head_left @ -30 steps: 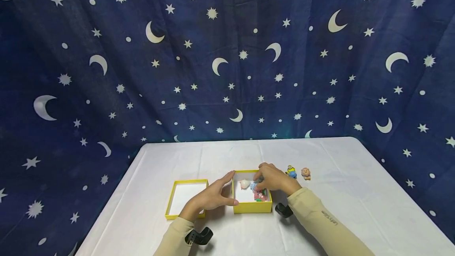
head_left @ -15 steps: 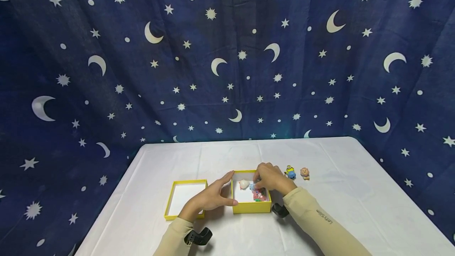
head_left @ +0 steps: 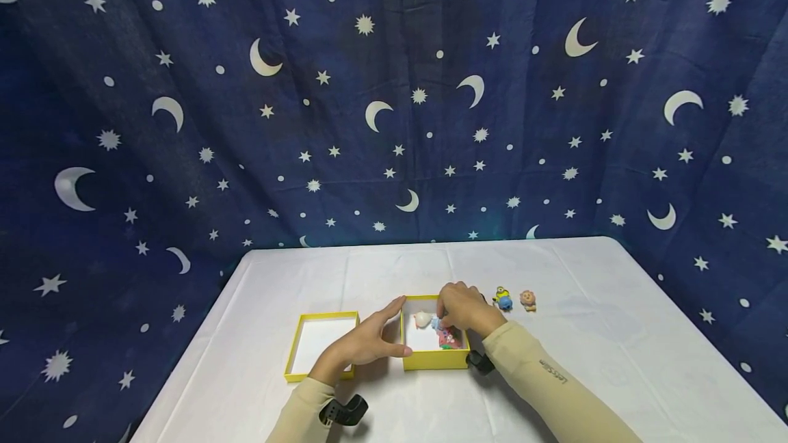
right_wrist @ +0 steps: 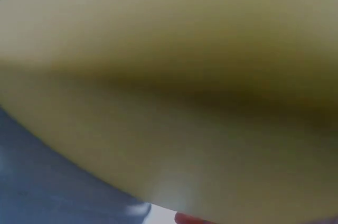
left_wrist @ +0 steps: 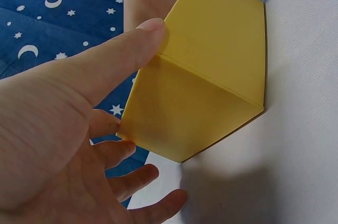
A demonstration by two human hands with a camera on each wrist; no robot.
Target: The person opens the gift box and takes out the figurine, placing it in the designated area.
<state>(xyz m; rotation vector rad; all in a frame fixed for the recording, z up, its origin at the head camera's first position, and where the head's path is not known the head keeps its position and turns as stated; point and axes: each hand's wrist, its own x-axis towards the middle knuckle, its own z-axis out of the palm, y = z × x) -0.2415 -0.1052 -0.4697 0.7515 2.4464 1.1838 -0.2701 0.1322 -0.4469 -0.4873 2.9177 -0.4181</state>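
An open yellow box (head_left: 436,359) with a white inside stands on the table. My left hand (head_left: 364,342) steadies its left side, fingers spread along the wall and thumb at the front corner. In the left wrist view, the thumb (left_wrist: 124,49) lies against the box's upper corner. My right hand (head_left: 463,306) reaches over the right rim with curled fingers pinching a small toy figure, now hidden under the hand. Beside those fingers lie a light blue toy (head_left: 437,323) and a red toy (head_left: 449,338). A white toy (head_left: 423,320) lies further left in the box.
The yellow-edged lid (head_left: 320,344) lies inside up, left of the box. Right of the box are a yellow and blue minion figure (head_left: 503,299) and a pinkish-orange animal figure (head_left: 528,301). A yellow wall blocks most of the right wrist view.
My right hand has turned slightly and its fingers have drawn in over the box, covering the grey toy seen between them a second ago. The left hand stays against the box.
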